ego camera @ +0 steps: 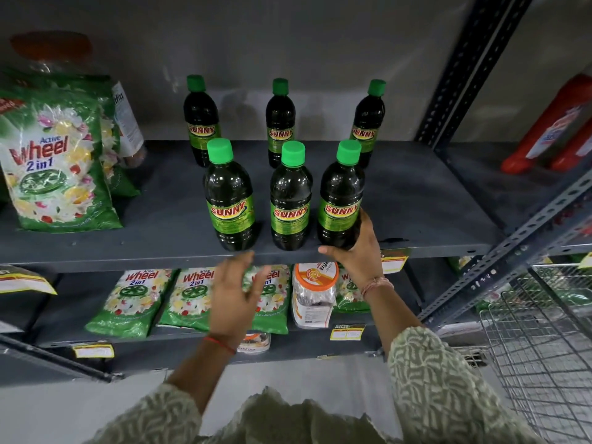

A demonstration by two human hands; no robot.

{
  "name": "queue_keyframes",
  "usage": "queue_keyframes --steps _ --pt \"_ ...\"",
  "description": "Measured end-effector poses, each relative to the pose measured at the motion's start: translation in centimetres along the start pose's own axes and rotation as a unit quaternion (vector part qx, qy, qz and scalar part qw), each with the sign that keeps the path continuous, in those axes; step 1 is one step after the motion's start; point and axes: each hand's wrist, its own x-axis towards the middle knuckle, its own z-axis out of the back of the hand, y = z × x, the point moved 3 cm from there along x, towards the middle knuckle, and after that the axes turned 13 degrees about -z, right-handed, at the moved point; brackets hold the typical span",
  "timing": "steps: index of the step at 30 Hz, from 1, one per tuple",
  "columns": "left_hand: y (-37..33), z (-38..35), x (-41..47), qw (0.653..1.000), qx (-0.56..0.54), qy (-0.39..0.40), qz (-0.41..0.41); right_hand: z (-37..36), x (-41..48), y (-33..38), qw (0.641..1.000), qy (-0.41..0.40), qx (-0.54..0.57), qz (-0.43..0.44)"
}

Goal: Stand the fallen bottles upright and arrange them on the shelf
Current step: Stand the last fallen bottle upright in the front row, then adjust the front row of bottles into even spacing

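Several dark bottles with green caps and "SUNNY" labels stand upright on the grey shelf (pixel 416 200) in two rows. The back row holds three: left (pixel 201 123), middle (pixel 280 123), right (pixel 367 123). The front row holds a left bottle (pixel 229 197), a middle bottle (pixel 291 197) and a right bottle (pixel 340 197). My right hand (pixel 358 251) wraps the base of the front right bottle at the shelf's front edge. My left hand (pixel 235 293) hovers just below the shelf edge under the front left bottle, fingers apart, holding nothing.
A green Wheel detergent bag (pixel 57 161) stands at the shelf's left. Red bottles (pixel 557 129) lie on the neighbouring shelf to the right. Below are more Wheel bags (pixel 134 302) and an orange-lidded jar (pixel 315 293). A wire basket (pixel 544 347) sits at lower right beside the slotted steel upright (pixel 474 65).
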Motion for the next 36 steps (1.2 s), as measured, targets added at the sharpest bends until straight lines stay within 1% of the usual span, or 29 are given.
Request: queue_keyframes --steps 1,2,7,10,22,31,36 --pt "-0.7 -1.2 0.2 0.999 -0.015 0.029 0.014 0.0 0.0 0.1 1.000 -0.010 -0.008 0.001" --pt "-1.4 -2.2 0.7 0.999 -0.032 0.031 0.026 0.1 0.1 0.0 1.000 -0.020 -0.017 0.000" --pt "-2.6 -5.5 4.7 0.990 -0.105 -0.009 0.095 0.4 0.7 -0.3 0.998 -0.034 -0.049 0.006" --pt "-2.6 -5.8 6.0 0.988 -0.091 -0.039 0.121 1.2 1.0 -0.6 0.998 -0.036 -0.052 0.013" --pt "-2.3 -6.3 6.3 0.996 -0.029 -0.033 0.078 8.6 2.9 -3.1 0.994 -0.086 -0.060 -0.007" --pt "-2.3 -6.2 6.4 0.998 0.017 -0.004 0.067 9.3 3.0 -3.7 0.996 -0.067 -0.064 -0.012" --pt "-2.4 -6.4 6.3 0.998 0.019 0.004 0.066 9.6 2.9 -3.9 0.996 -0.070 -0.061 -0.012"
